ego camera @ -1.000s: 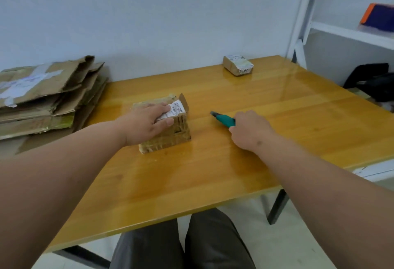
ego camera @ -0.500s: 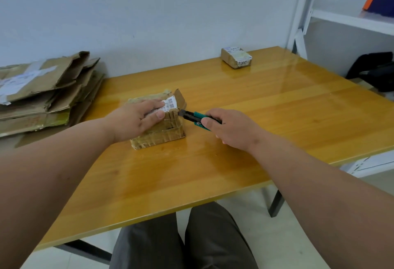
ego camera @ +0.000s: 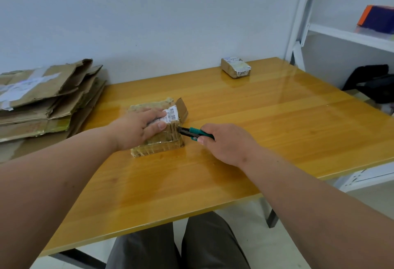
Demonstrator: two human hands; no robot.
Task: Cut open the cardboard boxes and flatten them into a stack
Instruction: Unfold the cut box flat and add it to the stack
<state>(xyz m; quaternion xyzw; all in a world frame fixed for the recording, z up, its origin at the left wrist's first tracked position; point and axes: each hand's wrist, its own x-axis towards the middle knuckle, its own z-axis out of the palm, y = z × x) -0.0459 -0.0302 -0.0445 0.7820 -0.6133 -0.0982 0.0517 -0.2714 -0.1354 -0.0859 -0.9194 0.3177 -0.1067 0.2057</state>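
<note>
Nearest, the right hand (ego camera: 223, 143) grips a knife (ego camera: 193, 133) whose long axis points left, tip touching the right end of the box (ego camera: 162, 140). The left hand (ego camera: 138, 127) lies flat on top of it, pressing down. A second box (ego camera: 235, 68) waits well beyond both hands.

White shelving (ego camera: 302, 13) stands beside the wooden table (ego camera: 277, 119).

Table (ego camera: 266, 123): glossy varnished wood, reflective. Centre box (ego camera: 162, 140): brown cardboard under shiny tape (crinkled), white paper label. Flattened stack (ego camera: 42, 102), left: matt rough-edged cardboard. Knife (ego camera: 195, 133): green-black plastic. Shelving (ego camera: 302, 13), upper right: white painted metal.
</note>
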